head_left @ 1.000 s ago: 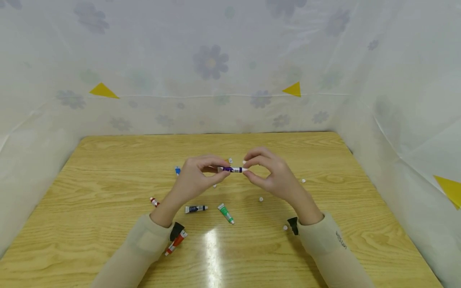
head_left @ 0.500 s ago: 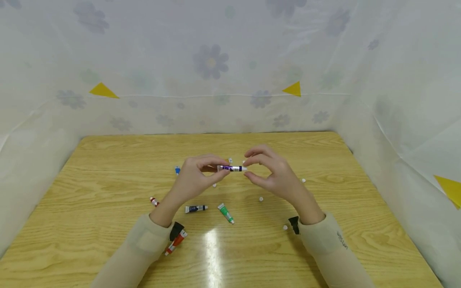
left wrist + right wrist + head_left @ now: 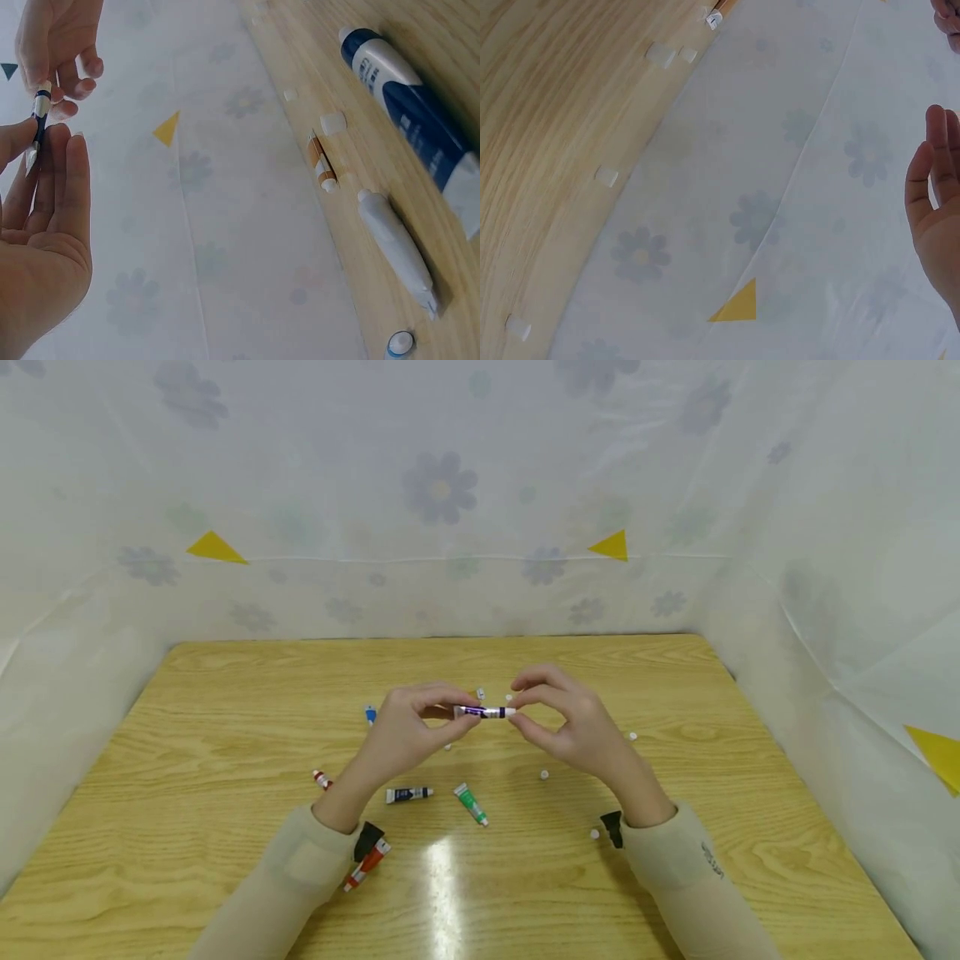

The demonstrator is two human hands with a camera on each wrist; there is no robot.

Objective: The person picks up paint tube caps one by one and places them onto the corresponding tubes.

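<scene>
Above the middle of the wooden table [image 3: 675, 693] both hands hold a small purple paint tube [image 3: 480, 712] level between them. My left hand [image 3: 420, 718] pinches its left end. My right hand [image 3: 551, 710] pinches the white cap at its right end with thumb and forefinger. In the left wrist view the purple tube [image 3: 39, 112] runs from my left hand [image 3: 45, 225] up to my right hand [image 3: 56, 45]. The right wrist view catches only part of my right hand [image 3: 934, 195] against the sheet.
On the table lie a dark blue tube [image 3: 408, 795], a green tube [image 3: 470, 803], an orange-red tube [image 3: 366, 865], a red-capped tube [image 3: 322, 779] and a blue tube [image 3: 370, 715]. Several small white caps [image 3: 543, 774] are scattered about. A flowered plastic sheet [image 3: 450, 485] walls in three sides.
</scene>
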